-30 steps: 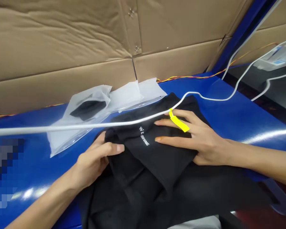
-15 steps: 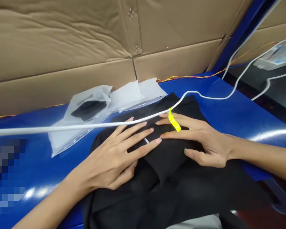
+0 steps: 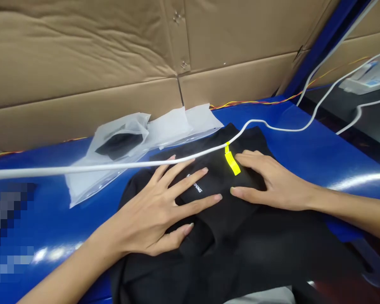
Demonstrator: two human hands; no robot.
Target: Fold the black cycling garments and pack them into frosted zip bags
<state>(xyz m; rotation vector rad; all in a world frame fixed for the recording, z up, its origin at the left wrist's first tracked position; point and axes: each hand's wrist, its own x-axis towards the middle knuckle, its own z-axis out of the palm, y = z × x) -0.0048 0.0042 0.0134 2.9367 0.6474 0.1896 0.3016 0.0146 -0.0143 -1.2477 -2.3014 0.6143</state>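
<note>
So, the work in hand looks like smoothing a folded black garment [image 3: 228,236], which lies in the middle and lower part of the frame on the blue desk [image 3: 319,164], its far edge just short of a clear plastic bag [image 3: 82,185]. The left hand [image 3: 145,211] rests flat on the garment, wide open with its fingers spread, and holds nothing. The right hand [image 3: 275,181] is open too, its fingers closer together and pressing lightly on the cloth, not pinching it. Between the two hands sits small white lettering [image 3: 194,188], and a bright yellow tag [image 3: 232,163] lies just beyond the right hand's fingertips. A white cable [image 3: 82,166] runs across the frame above the garment's far part, close over the left hand's fingertips. At upper left, the bag holds something dark and sits against pale plastic sheets [image 3: 183,124], with a cardboard wall [image 3: 82,55] behind. In my judgement, the moment calls for flat, even pressure on the fold, with the cable kept from dragging on the cloth and the tag kept lying where it can be seen.
</note>
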